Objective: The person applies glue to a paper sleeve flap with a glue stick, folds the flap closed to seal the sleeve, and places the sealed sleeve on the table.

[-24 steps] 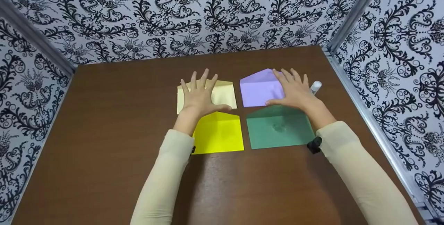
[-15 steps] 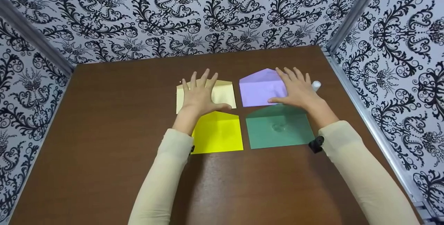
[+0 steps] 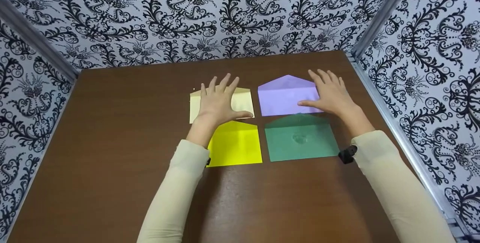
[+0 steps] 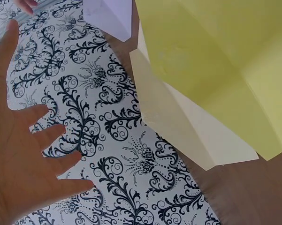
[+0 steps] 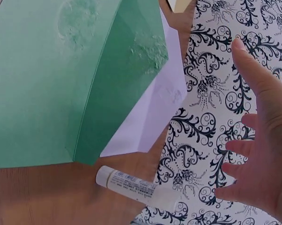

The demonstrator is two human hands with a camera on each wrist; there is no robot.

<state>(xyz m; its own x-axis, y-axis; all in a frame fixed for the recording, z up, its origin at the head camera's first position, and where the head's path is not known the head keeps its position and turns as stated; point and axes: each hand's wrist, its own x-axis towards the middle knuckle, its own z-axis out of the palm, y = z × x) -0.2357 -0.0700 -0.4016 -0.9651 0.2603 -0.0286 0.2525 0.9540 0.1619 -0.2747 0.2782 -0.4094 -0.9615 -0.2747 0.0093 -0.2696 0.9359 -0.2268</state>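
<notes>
With fingers spread, my left hand [image 3: 217, 104] hovers over the cream envelope [image 3: 243, 104] and covers part of it. Below that lies a bright yellow envelope [image 3: 238, 145], its flap open. My right hand [image 3: 332, 95], fingers also spread and holding nothing, overlaps the right edge of the purple envelope [image 3: 281, 98]. The green envelope [image 3: 300, 147] lies nearest to the right wrist. Glossy, wrinkled smears mark its body and its open flap [image 5: 148, 56] in the right wrist view. A white glue stick [image 5: 131, 185] lies beside the envelopes there; in the head view the right hand hides it.
The envelopes lie in two rows on a brown wooden table [image 3: 123, 153]. Black-and-white patterned walls [image 3: 172, 14] enclose its back and sides, with a metal rail [image 3: 390, 119] along the right edge. A black wrist camera [image 3: 348, 154] sits at the right cuff.
My right hand has shifted right, uncovering more of the purple and green envelopes and covering the glue stick. The left hand has barely moved. The envelopes stay in place.
</notes>
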